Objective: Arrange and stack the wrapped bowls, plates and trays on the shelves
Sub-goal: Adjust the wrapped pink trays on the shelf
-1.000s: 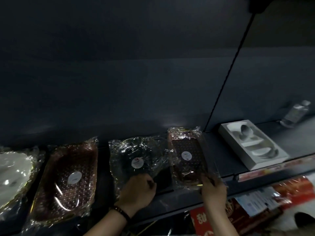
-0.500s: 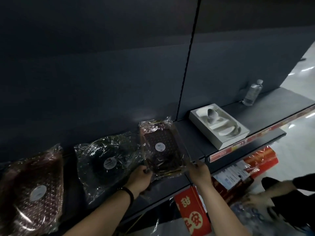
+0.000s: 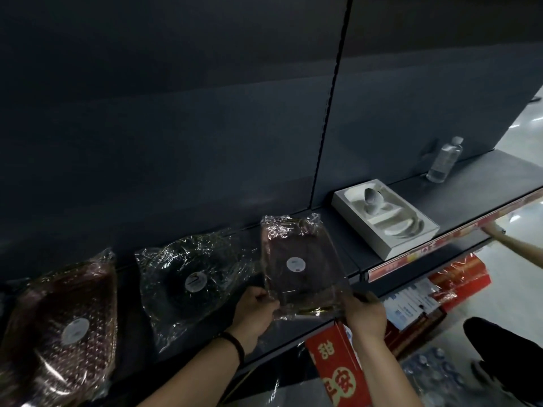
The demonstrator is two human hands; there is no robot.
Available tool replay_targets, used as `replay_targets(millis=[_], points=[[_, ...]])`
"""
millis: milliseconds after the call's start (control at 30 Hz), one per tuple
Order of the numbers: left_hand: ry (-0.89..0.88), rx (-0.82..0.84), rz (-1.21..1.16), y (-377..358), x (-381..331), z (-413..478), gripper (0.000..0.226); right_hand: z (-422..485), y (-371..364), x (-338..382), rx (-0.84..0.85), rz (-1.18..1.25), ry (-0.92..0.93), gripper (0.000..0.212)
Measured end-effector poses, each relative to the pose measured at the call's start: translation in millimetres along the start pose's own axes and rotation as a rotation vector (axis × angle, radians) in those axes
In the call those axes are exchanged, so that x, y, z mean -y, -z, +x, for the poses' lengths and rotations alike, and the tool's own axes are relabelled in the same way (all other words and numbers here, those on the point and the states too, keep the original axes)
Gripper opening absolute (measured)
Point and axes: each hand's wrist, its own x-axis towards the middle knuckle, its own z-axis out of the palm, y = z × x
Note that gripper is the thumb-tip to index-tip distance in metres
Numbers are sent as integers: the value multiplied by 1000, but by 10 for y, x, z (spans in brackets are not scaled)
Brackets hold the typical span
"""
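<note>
Between my hands sits the tray [image 3: 301, 270], long axis running away toward the shelf [image 3: 349, 257] back; left hand [image 3: 255, 309] and right hand [image 3: 365, 315] each grip a near corner.

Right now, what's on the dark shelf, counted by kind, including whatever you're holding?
Wrapped brown trays: 2, one far left, one held
Wrapped round black dish: 1
White moulded box: 1
Clear bottle: 1
Total: 5
</note>
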Motion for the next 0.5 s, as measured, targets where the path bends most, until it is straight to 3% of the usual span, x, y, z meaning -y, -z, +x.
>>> replay_targets(millis=[267,333,433,500], points=[[-108,76,-43,-73,-94,-227,14,-592,376,143,-205,111,-7,8],[-166,84,-70,52,-107,-278,18,-744,367,204,-180,196,16,7],[-213,60,-83,358,-94,-403,23,-939,290,347,-83,295,77,28],[-254,11,-96,606,-50,-486,26,-1049,165,428,-16,306,138,27]])
